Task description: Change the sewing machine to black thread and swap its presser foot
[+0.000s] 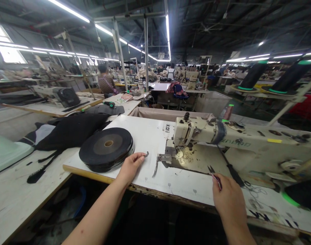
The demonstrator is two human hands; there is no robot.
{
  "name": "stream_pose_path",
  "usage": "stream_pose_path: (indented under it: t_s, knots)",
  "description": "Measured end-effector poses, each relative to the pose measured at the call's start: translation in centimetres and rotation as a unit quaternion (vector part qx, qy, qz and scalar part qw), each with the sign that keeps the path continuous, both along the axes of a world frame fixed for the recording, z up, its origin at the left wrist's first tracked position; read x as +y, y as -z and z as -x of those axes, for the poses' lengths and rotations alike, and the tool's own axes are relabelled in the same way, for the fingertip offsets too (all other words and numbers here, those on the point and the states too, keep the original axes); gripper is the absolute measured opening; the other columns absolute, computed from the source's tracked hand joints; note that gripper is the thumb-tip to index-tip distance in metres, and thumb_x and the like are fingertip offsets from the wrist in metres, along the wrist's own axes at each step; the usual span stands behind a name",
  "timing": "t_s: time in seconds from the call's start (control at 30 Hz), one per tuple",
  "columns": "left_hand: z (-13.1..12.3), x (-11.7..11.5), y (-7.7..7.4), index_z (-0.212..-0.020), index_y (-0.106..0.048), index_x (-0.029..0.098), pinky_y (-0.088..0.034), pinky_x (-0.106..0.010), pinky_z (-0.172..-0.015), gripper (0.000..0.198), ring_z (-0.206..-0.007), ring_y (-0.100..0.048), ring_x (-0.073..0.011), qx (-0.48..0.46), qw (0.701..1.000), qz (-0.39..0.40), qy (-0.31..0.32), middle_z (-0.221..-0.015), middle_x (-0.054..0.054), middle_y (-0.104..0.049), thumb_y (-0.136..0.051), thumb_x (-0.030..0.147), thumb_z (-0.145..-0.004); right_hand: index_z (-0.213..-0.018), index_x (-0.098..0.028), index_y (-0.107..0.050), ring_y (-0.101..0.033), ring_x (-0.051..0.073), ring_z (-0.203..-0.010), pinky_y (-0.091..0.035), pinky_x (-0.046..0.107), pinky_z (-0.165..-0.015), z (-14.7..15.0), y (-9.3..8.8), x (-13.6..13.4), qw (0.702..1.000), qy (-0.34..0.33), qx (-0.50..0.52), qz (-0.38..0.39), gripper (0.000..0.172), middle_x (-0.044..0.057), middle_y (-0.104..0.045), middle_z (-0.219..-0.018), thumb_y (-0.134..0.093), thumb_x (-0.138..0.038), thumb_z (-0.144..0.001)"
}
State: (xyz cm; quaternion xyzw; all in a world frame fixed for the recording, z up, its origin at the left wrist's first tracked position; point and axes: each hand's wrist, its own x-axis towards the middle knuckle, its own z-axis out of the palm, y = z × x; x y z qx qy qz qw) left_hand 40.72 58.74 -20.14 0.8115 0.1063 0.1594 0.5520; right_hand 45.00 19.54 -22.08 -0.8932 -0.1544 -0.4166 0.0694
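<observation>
Well, dark scrap in left grip, snips in right grip, sideways "kali" lettering beyond

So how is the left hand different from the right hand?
The left hand pinches a small dark scrap, while the right hand holds thread snips. The left hand is beside the black tape roll; the right hand is in front of the sewing machine. Both are bare.
</observation>
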Motion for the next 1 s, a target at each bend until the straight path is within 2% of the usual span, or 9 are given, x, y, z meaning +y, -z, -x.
stream_pose_path:
  t_s: [0.1, 0.17, 0.3, 0.37, 0.5, 0.67, 0.73, 0.83, 1.0]
  knots:
    - [-0.1, 0.1, -0.2, -0.107, -0.073, 0.015, -0.054, -0.038, -0.086, 0.032, -0.09, -0.069, -0.0243, -0.009, 0.999, -0.036, 0.014, -0.099, -0.01, -0.075, -0.057, 0.038, -0.092, -0.1, -0.009, -0.07, -0.062, 0.03, -0.081, -0.05, 0.041, -0.079, 0.1, -0.1, 0.1, 1.0, 0.003, -0.002, -0.002, 0.043, 0.017, -0.068, -0.087, -0.037, -0.036, -0.104]
    - [-0.4, 0.3, -0.3, -0.101, -0.072, 0.014, -0.051, -0.041, -0.095, 0.025, -0.098, -0.066, -0.027, -0.026, 0.989, -0.148, 0.004, -0.101, -0.012, -0.071, -0.055, 0.03, -0.093, -0.1, -0.01, -0.07, -0.062, 0.03, -0.083, -0.05, 0.041, -0.08, 0.2, -0.2, 0.2, 1.0, 0.006, 0.003, -0.01, 0.041, 0.017, -0.068, -0.089, -0.038, -0.035, -0.104]
    - [-1.3, 0.7, -0.4, -0.103, -0.069, 0.014, -0.049, -0.043, -0.097, 0.027, -0.103, -0.062, -0.0303, -0.015, 0.905, -0.425, -0.007, -0.104, -0.015, -0.064, -0.043, 0.018, -0.099, -0.103, -0.011, -0.069, -0.061, 0.029, -0.087, -0.049, 0.041, -0.083, 0.5, -0.4, 0.4, 0.999, 0.015, 0.035, -0.027, 0.037, 0.016, -0.068, -0.091, -0.04, -0.033, -0.103]
    - [-1.9, 0.8, -0.2, -0.103, -0.067, 0.013, -0.051, -0.041, -0.093, 0.026, -0.1, -0.062, -0.0292, 0.006, 0.878, -0.479, -0.002, -0.102, -0.014, -0.063, -0.041, 0.013, -0.099, -0.104, -0.011, -0.069, -0.06, 0.029, -0.087, -0.049, 0.04, -0.084, 0.6, -0.4, 0.4, 0.998, 0.019, 0.046, -0.032, 0.036, 0.016, -0.068, -0.092, -0.041, -0.033, -0.103]
    - [-3.0, 0.6, 0.0, -0.102, -0.065, 0.014, -0.051, -0.04, -0.093, 0.019, -0.098, -0.063, -0.0292, 0.012, 0.87, -0.493, 0.014, -0.097, -0.012, -0.064, -0.047, 0.012, -0.098, -0.103, -0.011, -0.069, -0.06, 0.028, -0.087, -0.048, 0.039, -0.083, 0.7, -0.2, 0.4, 0.999, 0.016, 0.036, -0.034, 0.035, 0.015, -0.067, -0.091, -0.041, -0.032, -0.104]
    - [-3.2, -0.1, -0.5, -0.117, -0.06, 0.013, -0.053, -0.041, -0.091, 0.022, -0.101, -0.063, -0.0293, -0.035, 0.875, -0.482, -0.024, -0.112, -0.016, -0.061, -0.054, 0.021, -0.098, -0.103, -0.011, -0.068, -0.059, 0.028, -0.087, -0.047, 0.039, -0.084, 0.7, 0.0, 0.4, 0.998, 0.02, 0.037, -0.05, 0.034, 0.014, -0.066, -0.092, -0.042, -0.032, -0.104]
    - [-2.8, -0.6, -0.8, -0.102, -0.064, 0.015, -0.053, -0.041, -0.09, 0.016, -0.097, -0.063, -0.0285, -0.081, 0.873, -0.481, -0.023, -0.109, -0.014, -0.062, -0.055, 0.028, -0.099, -0.105, -0.012, -0.067, -0.059, 0.028, -0.09, -0.047, 0.041, -0.086, 0.8, 0.1, 0.4, 0.997, 0.023, 0.044, -0.059, 0.033, 0.015, -0.066, -0.094, -0.044, -0.035, -0.103]
    - [-1.6, -1.3, -1.0, -0.083, -0.063, 0.018, -0.053, -0.042, -0.091, 0.028, -0.092, -0.062, -0.0275, -0.145, 0.874, -0.464, -0.002, -0.098, -0.011, -0.062, -0.051, 0.035, -0.102, -0.11, -0.012, -0.066, -0.058, 0.03, -0.093, -0.047, 0.042, -0.087, 0.9, 0.3, 0.5, 0.995, 0.032, 0.06, -0.069, 0.034, 0.016, -0.066, -0.096, -0.046, -0.04, -0.103]
    - [1.7, -1.2, -0.5, -0.111, -0.065, 0.014, -0.053, -0.041, -0.091, 0.021, -0.099, -0.063, -0.0271, -0.219, 0.868, -0.447, -0.004, -0.109, -0.014, -0.06, -0.048, 0.023, -0.102, -0.111, -0.012, -0.065, -0.058, 0.029, -0.096, -0.049, 0.042, -0.088, 1.4, 0.1, 0.5, 0.993, 0.041, 0.063, -0.093, 0.035, 0.015, -0.066, -0.099, -0.045, -0.041, -0.104]
